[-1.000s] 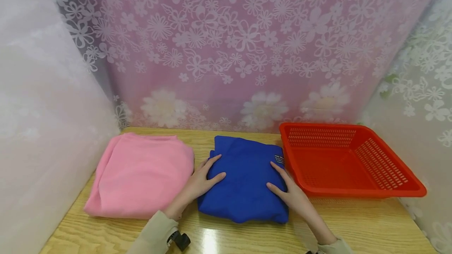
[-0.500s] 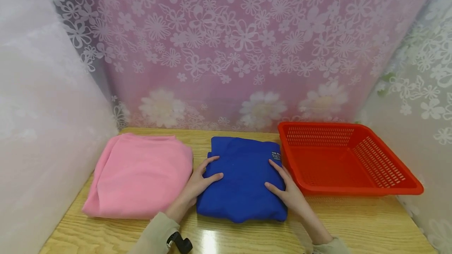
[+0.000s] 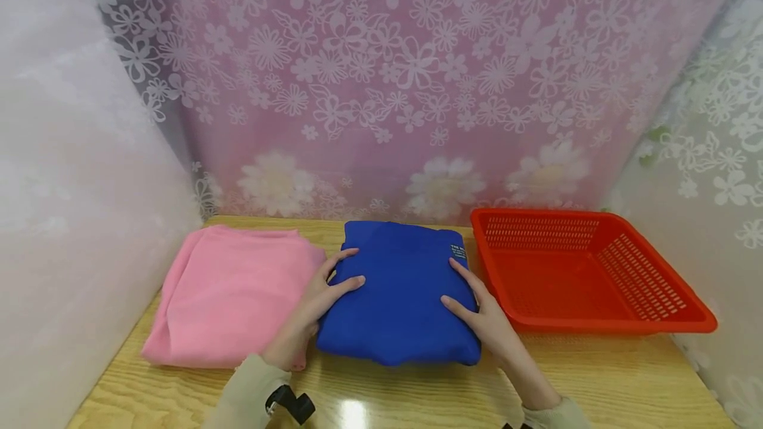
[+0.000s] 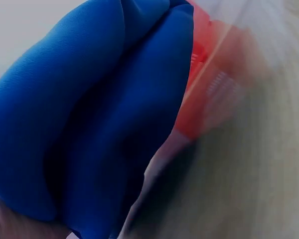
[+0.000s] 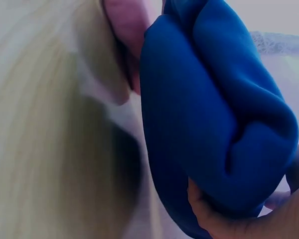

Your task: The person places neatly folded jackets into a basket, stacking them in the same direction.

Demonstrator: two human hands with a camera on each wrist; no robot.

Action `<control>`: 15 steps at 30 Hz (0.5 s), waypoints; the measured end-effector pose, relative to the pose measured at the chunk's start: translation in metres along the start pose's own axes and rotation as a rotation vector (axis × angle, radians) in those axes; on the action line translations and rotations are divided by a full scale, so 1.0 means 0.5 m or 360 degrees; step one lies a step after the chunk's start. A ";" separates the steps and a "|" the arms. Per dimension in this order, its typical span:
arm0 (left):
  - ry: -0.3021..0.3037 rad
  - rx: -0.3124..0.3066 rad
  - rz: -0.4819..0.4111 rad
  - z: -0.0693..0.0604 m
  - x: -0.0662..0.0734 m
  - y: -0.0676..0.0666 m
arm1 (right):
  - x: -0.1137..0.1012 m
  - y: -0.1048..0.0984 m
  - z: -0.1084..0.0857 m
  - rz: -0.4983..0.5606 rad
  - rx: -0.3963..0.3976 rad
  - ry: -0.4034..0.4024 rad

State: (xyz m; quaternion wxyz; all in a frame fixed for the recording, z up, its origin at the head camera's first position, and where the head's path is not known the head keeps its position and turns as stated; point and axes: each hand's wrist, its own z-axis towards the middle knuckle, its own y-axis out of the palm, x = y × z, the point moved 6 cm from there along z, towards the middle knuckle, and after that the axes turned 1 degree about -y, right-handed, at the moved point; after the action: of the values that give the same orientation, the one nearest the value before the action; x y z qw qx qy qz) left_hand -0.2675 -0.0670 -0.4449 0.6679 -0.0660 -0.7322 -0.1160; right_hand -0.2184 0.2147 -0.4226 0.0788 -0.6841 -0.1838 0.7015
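A folded blue garment point(image 3: 399, 296) with small white print near its far right corner is held just above the table, a shadow beneath its near edge. My left hand point(image 3: 314, 301) grips its left side, thumb and a finger lying over the top. On the opposite side my right hand point(image 3: 493, 326) grips it the same way. Layered folds of the blue garment point(image 5: 199, 109) fill the right wrist view, where fingers curl under its edge. In the left wrist view only a bit of the hand point(image 4: 20, 221) shows below the cloth; the other fingers are hidden.
A folded pink garment point(image 3: 232, 296) lies on the wooden table point(image 3: 381, 402) at the left, close to my left forearm. To the right stands a red plastic basket point(image 3: 554, 283) with slotted walls, its left rim near the blue garment. Flowered curtains point(image 3: 387, 85) enclose the back and sides.
Both hands have raised the blue garment off the table and shifted it slightly left and away from me. The pink garment and the red basket have stayed in place.
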 end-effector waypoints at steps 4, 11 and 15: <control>0.0009 -0.0005 0.0026 -0.005 0.031 -0.009 | -0.033 -0.001 0.003 0.0014 0.0005 -0.0040; 0.0009 -0.0004 0.0025 -0.013 0.067 -0.011 | -0.078 -0.012 0.006 -0.0039 0.0030 -0.0107; 0.0027 -0.0008 0.0009 -0.017 0.086 -0.007 | -0.093 -0.018 0.007 -0.0070 0.0047 -0.0132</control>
State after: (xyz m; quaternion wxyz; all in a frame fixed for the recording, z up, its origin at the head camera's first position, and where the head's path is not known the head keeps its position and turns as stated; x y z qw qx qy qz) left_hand -0.2646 -0.0751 -0.4020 0.6742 -0.0689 -0.7260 -0.1165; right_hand -0.2207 0.2058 -0.3758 0.0965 -0.6489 -0.1916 0.7300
